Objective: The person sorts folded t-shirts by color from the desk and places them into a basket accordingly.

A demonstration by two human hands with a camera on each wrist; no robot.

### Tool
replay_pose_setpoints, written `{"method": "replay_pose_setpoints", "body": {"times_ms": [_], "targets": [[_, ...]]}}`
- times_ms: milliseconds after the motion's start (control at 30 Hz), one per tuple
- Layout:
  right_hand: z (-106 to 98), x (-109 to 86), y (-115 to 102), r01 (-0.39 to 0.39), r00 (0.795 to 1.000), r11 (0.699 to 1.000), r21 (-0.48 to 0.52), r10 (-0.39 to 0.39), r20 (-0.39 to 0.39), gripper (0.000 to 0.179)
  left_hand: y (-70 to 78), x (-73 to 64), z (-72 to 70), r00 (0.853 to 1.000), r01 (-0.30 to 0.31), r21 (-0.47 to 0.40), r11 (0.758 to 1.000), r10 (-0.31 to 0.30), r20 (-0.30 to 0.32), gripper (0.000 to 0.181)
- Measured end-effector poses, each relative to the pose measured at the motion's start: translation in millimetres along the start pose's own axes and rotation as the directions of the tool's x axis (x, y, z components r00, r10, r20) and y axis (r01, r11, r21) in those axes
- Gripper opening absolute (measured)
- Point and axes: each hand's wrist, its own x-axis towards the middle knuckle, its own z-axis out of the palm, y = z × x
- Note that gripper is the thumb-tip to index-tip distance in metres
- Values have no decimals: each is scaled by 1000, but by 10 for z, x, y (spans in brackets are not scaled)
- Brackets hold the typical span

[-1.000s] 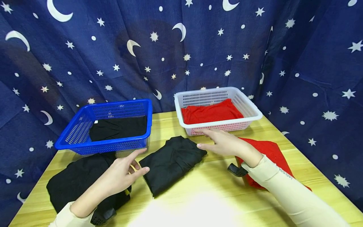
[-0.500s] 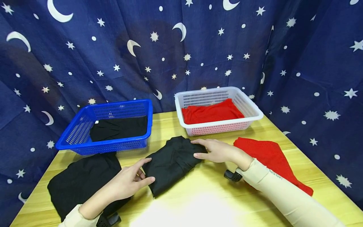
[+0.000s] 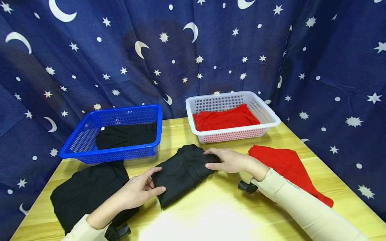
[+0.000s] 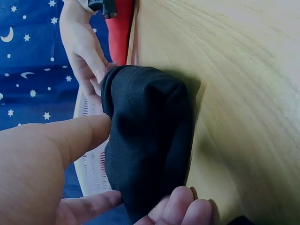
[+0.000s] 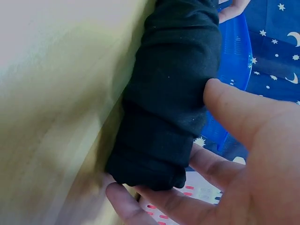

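A folded black garment [image 3: 185,172] lies on the table at the middle of the head view. My left hand [image 3: 140,189] holds its left end, with the thumb at its near side and the index finger farther up; in the left wrist view the other fingers [image 4: 180,206] curl at its edge. My right hand [image 3: 230,160] holds the opposite end. In the right wrist view the thumb [image 5: 229,103] rests against the cloth [image 5: 171,75] and fingertips reach round its end, partly hidden by it.
A blue basket [image 3: 111,154] with black cloth inside stands back left. At back right is a white basket [image 3: 232,135] holding red cloth. Another black garment [image 3: 87,190] lies under my left forearm. Red cloth [image 3: 283,164] lies beside my right forearm. A starry curtain [image 3: 172,77] hangs behind.
Both hands have moved in and down onto the two ends of the black garment, the right one leftward, the left one rightward. In the last half second they have barely moved.
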Motion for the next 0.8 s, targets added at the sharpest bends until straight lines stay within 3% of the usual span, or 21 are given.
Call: {"method": "replay_pose_setpoints", "body": {"times_ms": [267, 433, 633, 800], "targets": [[-29, -56, 2, -34, 999, 994, 106, 29, 45, 52, -4, 43, -27, 1000, 18, -10, 1000, -18, 4, 71], [-40, -129, 41, -53, 994, 975, 217, 32, 103, 50, 12, 79, -54, 999, 43, -26, 999, -42, 34, 72], [-36, -195, 51, -79, 986, 940, 331, 26, 163, 60, -7, 162, -86, 997, 28, -82, 996, -22, 69, 73], [11, -189, 38, -88, 983, 929, 359, 21, 185, 55, -12, 209, -90, 996, 45, -116, 992, -36, 79, 72]]}}
